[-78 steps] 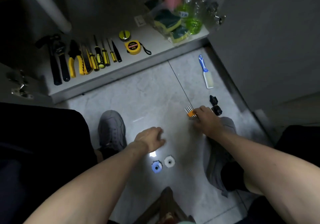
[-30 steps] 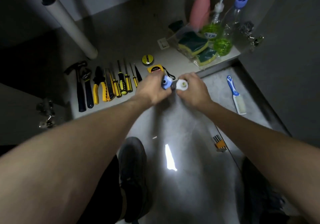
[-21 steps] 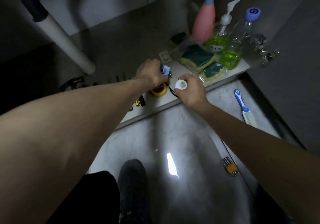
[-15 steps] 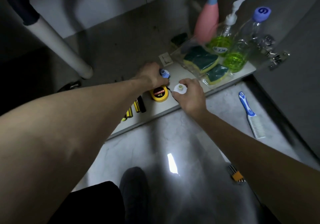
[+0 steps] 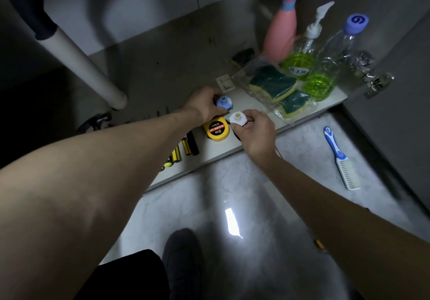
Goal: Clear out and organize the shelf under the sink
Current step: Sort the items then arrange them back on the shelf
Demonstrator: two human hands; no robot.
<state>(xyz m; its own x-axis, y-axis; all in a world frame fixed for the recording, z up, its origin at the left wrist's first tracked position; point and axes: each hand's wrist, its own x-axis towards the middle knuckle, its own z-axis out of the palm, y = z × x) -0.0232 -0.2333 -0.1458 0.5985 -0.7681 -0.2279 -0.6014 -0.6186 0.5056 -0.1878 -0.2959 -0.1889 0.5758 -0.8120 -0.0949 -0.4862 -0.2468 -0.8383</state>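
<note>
The shelf (image 5: 218, 151) under the sink is a pale board with tools in a row. My left hand (image 5: 202, 106) grips a small blue tape roll (image 5: 223, 102) low over the shelf, just behind the yellow tape measure (image 5: 216, 129). My right hand (image 5: 256, 132) pinches a small white tape roll (image 5: 237, 118) right beside the tape measure. The two rolls are a short gap apart. Whether either roll touches the shelf I cannot tell.
Yellow-handled screwdrivers (image 5: 183, 147) lie left of the tape measure, partly under my left arm. Bagged sponges (image 5: 274, 85), a pink spray bottle (image 5: 282, 34) and two green-liquid bottles (image 5: 318, 83) fill the shelf's right end. A white drain pipe (image 5: 83, 67) slants down at left. A blue-handled brush (image 5: 340, 160) lies on the floor.
Both hands picked the blue and white rolls off the floor and carried them forward to the shelf. In the last half second they settled lower beside the tape measure.
</note>
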